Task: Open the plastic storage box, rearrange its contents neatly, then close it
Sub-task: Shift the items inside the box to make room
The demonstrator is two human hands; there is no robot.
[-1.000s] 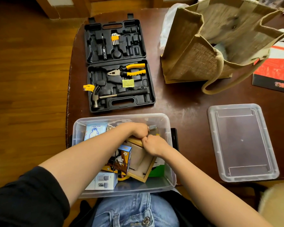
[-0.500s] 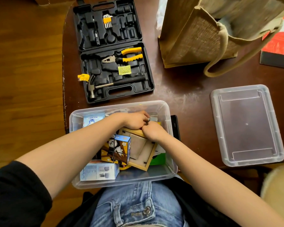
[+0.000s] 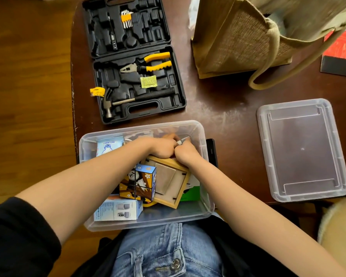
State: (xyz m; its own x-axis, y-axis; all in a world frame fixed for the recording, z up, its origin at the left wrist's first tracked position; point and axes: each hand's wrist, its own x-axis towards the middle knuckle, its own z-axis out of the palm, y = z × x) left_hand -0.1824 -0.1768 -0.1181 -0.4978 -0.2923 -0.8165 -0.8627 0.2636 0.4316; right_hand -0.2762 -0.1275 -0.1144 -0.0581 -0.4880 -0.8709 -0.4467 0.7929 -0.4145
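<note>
Clear plastic box (image 3: 203,148) open, lid (image 3: 303,148) aside; I'm mid-sort.
A slim grey pen-like thing (image 3: 183,140) has now surfaced, pinched in my curled right hand (image 3: 185,154); left hand (image 3: 162,149) fisted beside it, hold unclear.

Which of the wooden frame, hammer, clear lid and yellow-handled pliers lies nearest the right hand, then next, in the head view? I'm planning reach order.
From the right hand:
1. Wooden frame, touching it, inside the box.
2. Hammer, ahead-left in the tool case.
3. Pliers, farther back in the case; lid, off right: too close to call.
</note>
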